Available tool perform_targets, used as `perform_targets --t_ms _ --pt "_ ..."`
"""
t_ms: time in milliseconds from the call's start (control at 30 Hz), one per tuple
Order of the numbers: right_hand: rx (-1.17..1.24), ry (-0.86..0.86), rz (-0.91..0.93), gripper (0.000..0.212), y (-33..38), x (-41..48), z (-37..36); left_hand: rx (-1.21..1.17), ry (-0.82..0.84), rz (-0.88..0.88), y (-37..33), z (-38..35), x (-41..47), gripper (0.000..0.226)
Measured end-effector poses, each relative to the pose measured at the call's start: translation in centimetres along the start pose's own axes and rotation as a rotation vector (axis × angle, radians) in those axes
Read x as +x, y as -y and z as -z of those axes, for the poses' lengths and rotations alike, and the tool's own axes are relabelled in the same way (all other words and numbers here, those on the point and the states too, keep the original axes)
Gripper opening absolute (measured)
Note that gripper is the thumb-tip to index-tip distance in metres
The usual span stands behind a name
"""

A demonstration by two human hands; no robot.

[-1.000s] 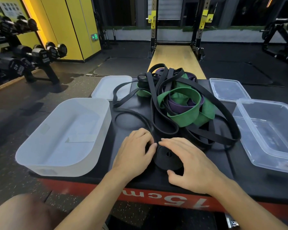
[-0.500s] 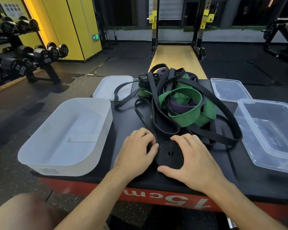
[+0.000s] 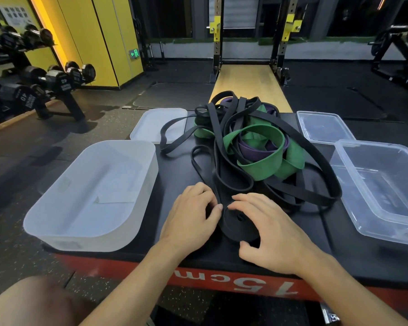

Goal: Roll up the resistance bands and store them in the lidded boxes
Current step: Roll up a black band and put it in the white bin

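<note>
A half-rolled black band roll point(image 3: 239, 225) lies flat on the black platform point(image 3: 353, 250) near its front edge. My right hand point(image 3: 266, 234) curls over the roll, fingers on its far side and thumb at its near edge. My left hand point(image 3: 193, 215) holds the roll's left side, its thumb against the band. The band's loose tail runs up into a tangled pile of black, green point(image 3: 262, 165) and purple point(image 3: 252, 151) bands behind the roll. A white opaque box point(image 3: 64, 222) stands open at the left, a clear box point(image 3: 384, 194) at the right.
A white lid point(image 3: 151, 124) lies behind the white box and a clear lid point(image 3: 323, 125) behind the clear box. The platform has a red front edge. A dumbbell rack point(image 3: 35, 83) stands at the far left and a squat rack point(image 3: 252, 43) straight ahead.
The roll has turned a little and grown; a black loop left of the pile has been drawn in towards it. My right hand's fingers have shifted over the roll's top.
</note>
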State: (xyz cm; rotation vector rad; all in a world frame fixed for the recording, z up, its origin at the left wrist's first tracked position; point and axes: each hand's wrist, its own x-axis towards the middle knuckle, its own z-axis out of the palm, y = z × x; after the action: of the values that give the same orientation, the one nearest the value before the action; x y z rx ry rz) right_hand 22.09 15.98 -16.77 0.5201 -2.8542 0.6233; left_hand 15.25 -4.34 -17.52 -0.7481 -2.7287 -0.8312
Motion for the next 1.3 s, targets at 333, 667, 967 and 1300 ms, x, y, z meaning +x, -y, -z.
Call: perform_targets --t_ms 333,667,967,1300 --pt "-0.135 -0.125 -0.189 0.097 0.5 0.1 -0.5 -0.022 -0.003 0.019 0.0 0.1 -0.1 0.018" --pt "-0.004 -0.071 -0.043 0.066 0.1 0.1 -0.2 -0.034 -0.023 0.026 0.1 0.0 0.0 0.021" --pt "0.03 -0.016 -0.02 0.064 -0.1 0.2 0.1 -0.268 -0.111 0.219 0.4 0.3 1.6 0.007" --pt "0.042 -0.004 -0.025 0.065 -0.1 0.1 0.1 -0.147 -0.17 0.384 2.6 -0.6 9.5 0.037"
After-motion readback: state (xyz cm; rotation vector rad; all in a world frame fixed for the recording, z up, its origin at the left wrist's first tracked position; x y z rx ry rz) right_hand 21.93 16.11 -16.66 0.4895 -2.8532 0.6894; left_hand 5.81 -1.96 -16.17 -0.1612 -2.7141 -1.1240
